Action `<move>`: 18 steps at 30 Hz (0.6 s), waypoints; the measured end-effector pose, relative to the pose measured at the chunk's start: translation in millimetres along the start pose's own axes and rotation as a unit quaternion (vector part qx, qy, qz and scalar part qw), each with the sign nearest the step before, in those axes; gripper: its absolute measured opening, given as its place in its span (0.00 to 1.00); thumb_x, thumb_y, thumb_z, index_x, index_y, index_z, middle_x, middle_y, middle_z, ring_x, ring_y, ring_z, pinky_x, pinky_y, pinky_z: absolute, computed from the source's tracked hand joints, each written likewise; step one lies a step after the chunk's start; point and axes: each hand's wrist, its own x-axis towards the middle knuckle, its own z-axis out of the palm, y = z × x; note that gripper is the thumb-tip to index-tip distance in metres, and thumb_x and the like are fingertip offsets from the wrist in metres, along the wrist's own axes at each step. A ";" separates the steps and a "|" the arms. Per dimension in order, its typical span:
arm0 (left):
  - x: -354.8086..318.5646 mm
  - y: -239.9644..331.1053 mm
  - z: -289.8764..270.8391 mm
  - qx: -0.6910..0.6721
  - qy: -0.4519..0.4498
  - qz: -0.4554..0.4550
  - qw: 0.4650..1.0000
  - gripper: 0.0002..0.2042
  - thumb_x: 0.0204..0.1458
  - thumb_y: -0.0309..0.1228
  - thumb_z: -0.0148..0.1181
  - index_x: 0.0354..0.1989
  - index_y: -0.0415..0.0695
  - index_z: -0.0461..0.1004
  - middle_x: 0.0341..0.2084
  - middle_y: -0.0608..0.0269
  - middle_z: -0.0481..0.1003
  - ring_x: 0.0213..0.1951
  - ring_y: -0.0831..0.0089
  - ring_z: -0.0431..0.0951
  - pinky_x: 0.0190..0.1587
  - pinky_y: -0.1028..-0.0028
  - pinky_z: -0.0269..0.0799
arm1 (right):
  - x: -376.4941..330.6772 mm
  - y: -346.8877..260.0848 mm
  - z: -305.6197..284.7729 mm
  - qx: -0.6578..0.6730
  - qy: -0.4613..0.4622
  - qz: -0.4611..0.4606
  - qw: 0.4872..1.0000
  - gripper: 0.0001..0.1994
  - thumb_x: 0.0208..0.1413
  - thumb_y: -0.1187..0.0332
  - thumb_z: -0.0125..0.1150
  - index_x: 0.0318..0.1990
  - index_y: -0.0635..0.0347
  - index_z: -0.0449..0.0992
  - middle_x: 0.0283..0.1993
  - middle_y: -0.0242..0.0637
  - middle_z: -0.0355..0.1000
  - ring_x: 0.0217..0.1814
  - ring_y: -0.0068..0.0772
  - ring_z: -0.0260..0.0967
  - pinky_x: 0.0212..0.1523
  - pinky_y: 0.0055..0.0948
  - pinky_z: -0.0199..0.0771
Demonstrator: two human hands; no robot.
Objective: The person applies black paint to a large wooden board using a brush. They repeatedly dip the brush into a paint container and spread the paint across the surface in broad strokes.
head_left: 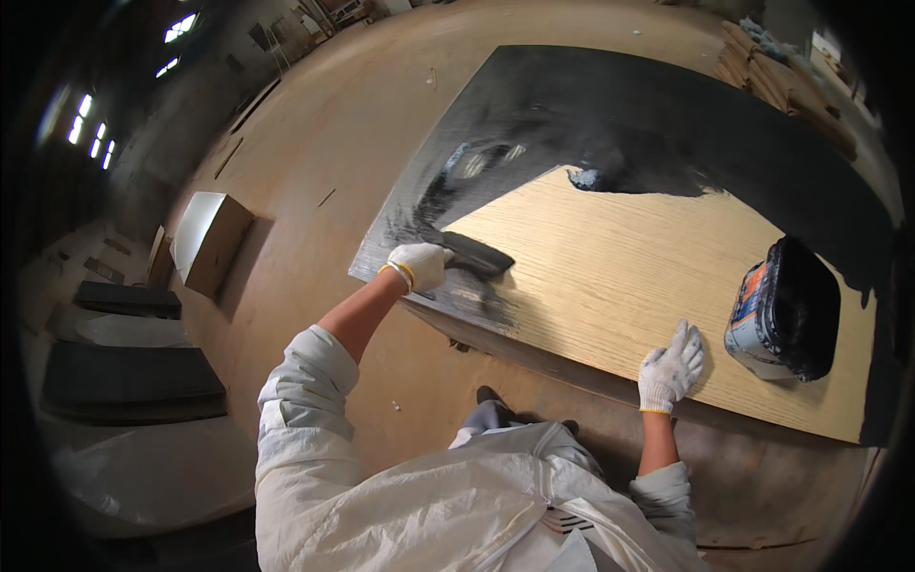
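Note:
A large flat wooden panel (572, 253) stretches in front of me, pale wood grain at its middle and near side, black coating across its far and left parts. My left hand (419, 266), in a white knit glove, closes on a dark, flat, wide paint applicator (479, 255) that rests at the panel's left end, where the coating is thin and streaky. Whether it is a brush or a pad I cannot tell. With fingers stretched out, my gloved right hand (671, 370) lies on the panel's near edge. A paint-smeared tub (762, 319) with black inside stands on the panel beside it.
A dark wet clump (585, 179) sits at the border of black and bare wood. On the floor to the left are a white-topped box (212, 243) and dark panels (133, 377). Brown boards or cartons (762, 71) lie beyond the panel at the far right.

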 end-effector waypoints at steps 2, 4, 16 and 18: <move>-2.3 -6.0 -22.0 0.004 -0.006 0.024 1.000 0.23 0.54 0.36 0.57 0.59 0.53 0.82 0.45 0.48 0.86 0.47 0.48 0.86 0.50 0.54 0.81 | -3.7 -0.2 -6.9 0.007 -0.010 0.011 1.000 0.40 0.55 0.64 0.66 0.77 0.49 0.62 0.77 0.44 0.61 0.77 0.50 0.59 0.75 0.51 0.59; 10.2 -52.8 -18.5 0.010 -0.051 -0.065 0.997 0.23 0.53 0.35 0.56 0.60 0.55 0.82 0.45 0.47 0.86 0.48 0.48 0.86 0.53 0.55 0.80 | 1.0 -12.2 -12.6 0.020 -0.030 0.007 0.999 0.40 0.54 0.64 0.67 0.77 0.49 0.62 0.77 0.44 0.61 0.77 0.51 0.59 0.75 0.51 0.59; 19.4 -4.3 -16.8 0.014 -0.048 0.020 0.999 0.27 0.52 0.34 0.59 0.64 0.58 0.80 0.47 0.51 0.86 0.50 0.50 0.85 0.54 0.57 0.79 | 2.5 -3.2 -13.2 0.022 -0.016 0.019 0.999 0.41 0.53 0.64 0.68 0.77 0.50 0.62 0.77 0.45 0.62 0.76 0.52 0.59 0.76 0.53 0.57; 2.2 5.8 -44.3 -0.002 -0.048 0.015 0.999 0.29 0.52 0.34 0.60 0.67 0.58 0.79 0.48 0.49 0.85 0.50 0.51 0.85 0.54 0.57 0.79 | 5.3 -4.8 -17.8 0.013 -0.017 0.017 1.000 0.41 0.53 0.64 0.68 0.77 0.50 0.62 0.77 0.45 0.62 0.76 0.51 0.59 0.75 0.53 0.58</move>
